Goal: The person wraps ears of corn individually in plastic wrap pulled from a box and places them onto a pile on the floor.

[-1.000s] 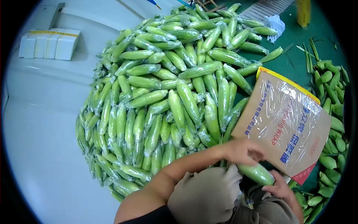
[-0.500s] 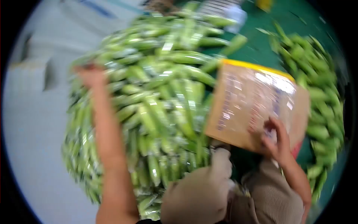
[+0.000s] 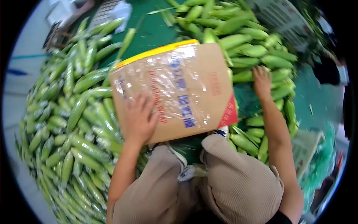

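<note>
A cardboard box [image 3: 209,80] with stretch film over its top and a yellow edge lies before my knees. My left hand [image 3: 141,118] is flat on its lower left part, fingers spread, holding nothing. My right hand [image 3: 262,80] reaches into the pile of unwrapped green corn ears [image 3: 250,50] on the right, its fingers on an ear; what they grip, if anything, I cannot make out. Film-wrapped ears [image 3: 84,147] are heaped to the left of the box.
A pale crate [image 3: 285,16] stands at the upper right, another crate [image 3: 305,149] at the lower right beside green plastic [image 3: 320,164]. A crumpled white cloth [image 3: 121,15] lies at the upper left. Part of another person [image 3: 326,71] shows at the right edge.
The view has swung right. The wrapped ear held a second ago is out of my hands. My left hand has come from the wrapped heap onto the box; my right hand has moved from the box to the unwrapped ears.
</note>
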A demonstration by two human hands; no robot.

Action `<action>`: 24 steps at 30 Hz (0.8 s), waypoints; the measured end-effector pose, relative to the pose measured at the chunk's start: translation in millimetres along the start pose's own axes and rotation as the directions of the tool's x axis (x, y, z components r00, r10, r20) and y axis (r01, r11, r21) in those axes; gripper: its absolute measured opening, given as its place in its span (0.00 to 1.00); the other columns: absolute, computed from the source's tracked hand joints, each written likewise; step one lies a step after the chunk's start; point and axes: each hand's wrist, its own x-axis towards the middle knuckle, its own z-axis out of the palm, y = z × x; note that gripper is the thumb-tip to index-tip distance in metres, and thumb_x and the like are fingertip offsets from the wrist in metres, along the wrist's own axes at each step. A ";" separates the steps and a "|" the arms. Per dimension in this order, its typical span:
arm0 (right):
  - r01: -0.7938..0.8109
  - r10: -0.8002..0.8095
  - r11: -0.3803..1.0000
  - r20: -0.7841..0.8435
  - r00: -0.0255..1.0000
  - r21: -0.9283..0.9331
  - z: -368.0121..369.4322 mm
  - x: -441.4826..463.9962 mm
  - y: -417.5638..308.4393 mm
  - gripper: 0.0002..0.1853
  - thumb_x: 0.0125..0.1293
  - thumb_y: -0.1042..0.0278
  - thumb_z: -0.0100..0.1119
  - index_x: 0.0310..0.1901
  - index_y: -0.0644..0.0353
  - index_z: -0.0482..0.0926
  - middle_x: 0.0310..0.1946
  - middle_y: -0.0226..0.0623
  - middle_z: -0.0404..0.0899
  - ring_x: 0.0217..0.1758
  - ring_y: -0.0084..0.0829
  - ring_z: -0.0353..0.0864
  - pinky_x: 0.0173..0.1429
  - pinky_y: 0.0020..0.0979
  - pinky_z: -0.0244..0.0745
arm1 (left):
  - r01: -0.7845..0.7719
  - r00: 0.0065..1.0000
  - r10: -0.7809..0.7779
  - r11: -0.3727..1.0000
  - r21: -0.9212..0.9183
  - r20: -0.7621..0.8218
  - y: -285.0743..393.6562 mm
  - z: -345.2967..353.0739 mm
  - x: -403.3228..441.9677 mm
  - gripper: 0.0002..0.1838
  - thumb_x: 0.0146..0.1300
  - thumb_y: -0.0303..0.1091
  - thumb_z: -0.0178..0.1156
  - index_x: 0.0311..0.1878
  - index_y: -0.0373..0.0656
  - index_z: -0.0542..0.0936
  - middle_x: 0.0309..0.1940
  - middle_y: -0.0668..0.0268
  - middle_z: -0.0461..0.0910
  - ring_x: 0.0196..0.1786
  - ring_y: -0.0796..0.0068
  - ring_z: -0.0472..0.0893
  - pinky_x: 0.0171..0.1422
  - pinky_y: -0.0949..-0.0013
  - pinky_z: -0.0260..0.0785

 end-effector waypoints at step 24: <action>0.451 -0.665 0.078 -0.291 0.688 0.889 -212.7 65.2 -139.0 0.39 0.55 0.66 0.80 0.71 0.49 0.77 0.57 0.43 0.80 0.62 0.51 0.78 0.67 0.49 0.75 | -0.044 0.998 0.046 0.998 0.043 -0.045 -2.5 -26.0 51.4 0.46 0.48 0.52 0.82 0.74 0.63 0.77 0.49 0.63 0.82 0.54 0.56 0.82 0.60 0.50 0.72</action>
